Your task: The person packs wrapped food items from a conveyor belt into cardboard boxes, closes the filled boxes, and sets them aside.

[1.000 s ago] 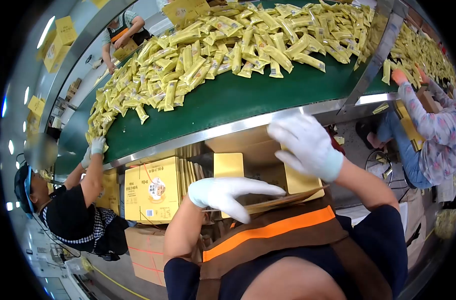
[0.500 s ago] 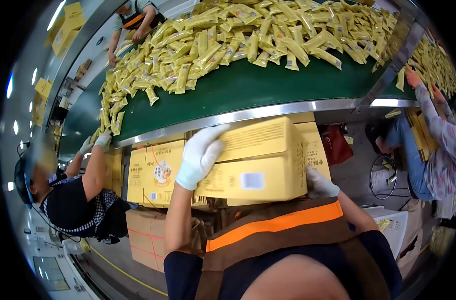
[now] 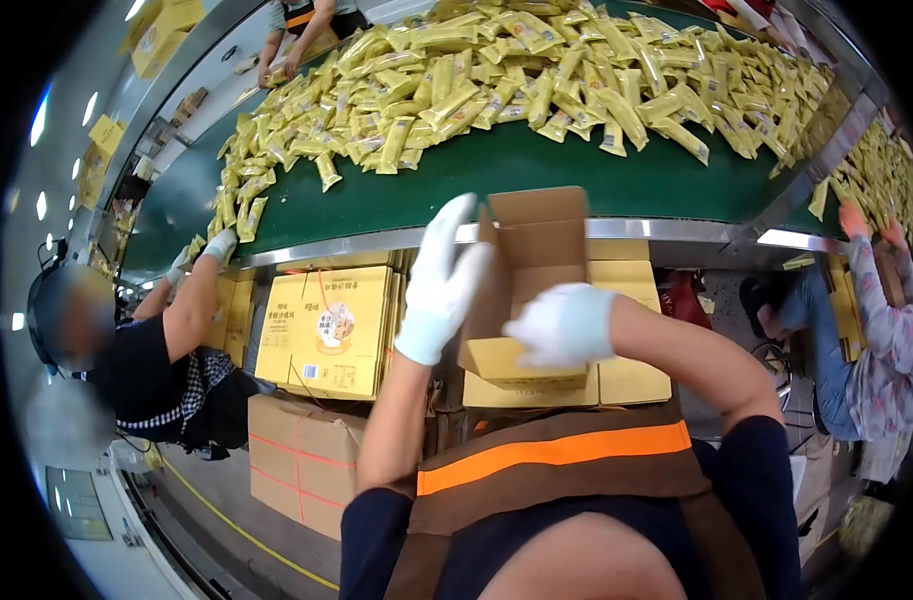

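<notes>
An opened carton [image 3: 546,245], brown inside and yellow outside, stands in front of me at the near edge of the conveyor. Along its left side is my left hand [image 3: 441,285] in a white glove, fingers stretched upward and thumb spread. My right hand [image 3: 566,325], also gloved, reaches across the carton's near side, just above the yellow near panel [image 3: 526,365]. Motion blurs its fingers, so their grip cannot be made out. Beneath and behind the carton are other yellow cartons [image 3: 631,375].
Yellow-wrapped packets [image 3: 456,100] lie heaped on the green conveyor belt [image 3: 376,215], behind its metal edge [image 3: 366,240]. Flattened yellow cartons [image 3: 321,330] stack at left above a strapped brown box [image 3: 301,460]. Co-workers are at left [image 3: 166,350], right [image 3: 876,330] and across the belt [image 3: 306,35].
The carton has gone from showing a closed yellow face to showing its open brown inside. My right hand has come from its right side to its near side; the left fingers have straightened.
</notes>
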Tool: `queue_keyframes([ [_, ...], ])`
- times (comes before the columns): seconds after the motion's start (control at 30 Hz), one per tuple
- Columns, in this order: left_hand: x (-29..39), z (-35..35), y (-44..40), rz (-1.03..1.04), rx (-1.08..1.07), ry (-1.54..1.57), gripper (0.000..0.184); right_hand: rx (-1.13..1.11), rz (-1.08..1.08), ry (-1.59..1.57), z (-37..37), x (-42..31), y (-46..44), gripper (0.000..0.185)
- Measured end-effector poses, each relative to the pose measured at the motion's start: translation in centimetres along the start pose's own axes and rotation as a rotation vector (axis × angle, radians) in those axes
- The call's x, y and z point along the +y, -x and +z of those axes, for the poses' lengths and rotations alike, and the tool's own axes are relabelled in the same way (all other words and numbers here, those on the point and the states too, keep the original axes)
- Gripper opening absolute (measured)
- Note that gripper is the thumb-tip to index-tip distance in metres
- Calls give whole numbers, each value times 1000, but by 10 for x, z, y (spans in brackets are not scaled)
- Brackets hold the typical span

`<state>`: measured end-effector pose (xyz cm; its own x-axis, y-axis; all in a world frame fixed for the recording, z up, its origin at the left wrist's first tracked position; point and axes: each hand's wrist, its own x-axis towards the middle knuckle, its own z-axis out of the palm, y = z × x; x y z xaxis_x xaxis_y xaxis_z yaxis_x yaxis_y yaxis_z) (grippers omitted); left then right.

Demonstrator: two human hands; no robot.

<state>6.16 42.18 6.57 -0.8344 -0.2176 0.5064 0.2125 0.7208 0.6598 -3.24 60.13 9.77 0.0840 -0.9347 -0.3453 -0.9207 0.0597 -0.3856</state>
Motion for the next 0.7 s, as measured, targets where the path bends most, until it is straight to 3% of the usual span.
queue_keyframes([
  [0.03,18,1,-15,2,-183,-172,52,-76,25,-36,-15,-5,-12,37],
  [0.07,0,23,-12,102,-237,-447,57,87,-51,-127,5,10,-29,35],
  [0.13,-13,25,-15,-185,-707,-695,56,74,72,-315,-15,16,-4,36],
  [0.2,-24,14,-7,-233,-664,-433,57,308,234,243,9,30,31,46],
  [0.3,-45,31,18,-131,-499,-145,66,645,432,207,47,37,58,51],
  [0.37,-47,44,37,-244,-463,-201,69,837,551,-64,57,38,56,59],
  [0.47,-49,49,55,-352,-454,-221,69,928,435,-744,84,66,49,64],
  [0.53,-67,56,68,-371,-371,-10,70,968,342,-1367,100,81,62,61],
  [0.6,-81,84,79,-534,-369,310,76,1089,425,-1261,133,88,55,65],
  [0.7,-64,99,87,-647,-336,710,81,707,839,-648,94,63,76,80],
])
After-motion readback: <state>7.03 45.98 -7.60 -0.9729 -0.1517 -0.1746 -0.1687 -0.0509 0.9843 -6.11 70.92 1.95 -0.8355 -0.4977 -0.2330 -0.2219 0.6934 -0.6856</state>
